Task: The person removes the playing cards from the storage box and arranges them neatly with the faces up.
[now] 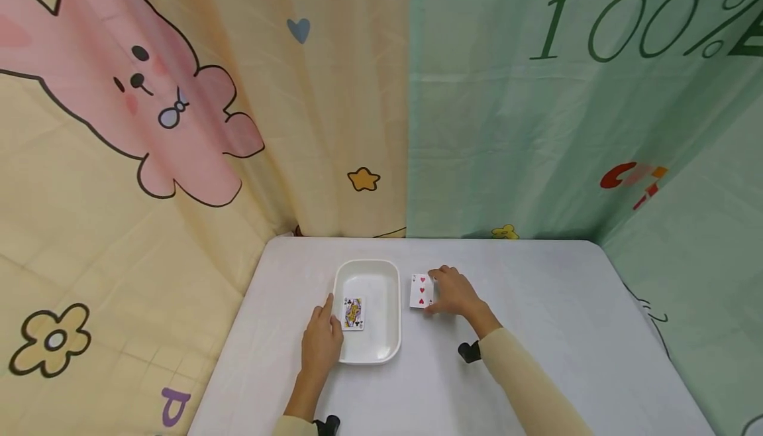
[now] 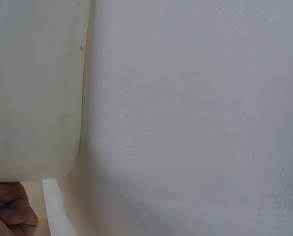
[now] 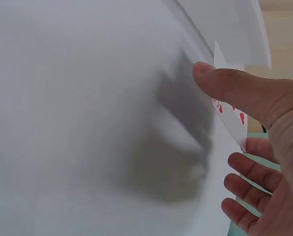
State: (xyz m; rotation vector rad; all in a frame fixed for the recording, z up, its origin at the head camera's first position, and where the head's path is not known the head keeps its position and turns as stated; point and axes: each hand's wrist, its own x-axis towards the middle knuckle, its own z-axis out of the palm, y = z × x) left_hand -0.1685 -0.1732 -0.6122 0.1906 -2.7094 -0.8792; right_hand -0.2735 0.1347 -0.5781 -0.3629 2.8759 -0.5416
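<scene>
The right hand's (image 1: 456, 291) grip grasps a three of hearts (image 1: 420, 291) between thumb and index finger, just right of a white tray (image 1: 381, 330). The left hand (image 1: 322, 340) holds the tray's left edge; inside, left, lies a face card (image 1: 353, 314). The bench (image 1: 536, 277) is white.

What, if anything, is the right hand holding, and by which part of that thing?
The right hand holds the three of hearts card by its two opposite short ends.
</scene>
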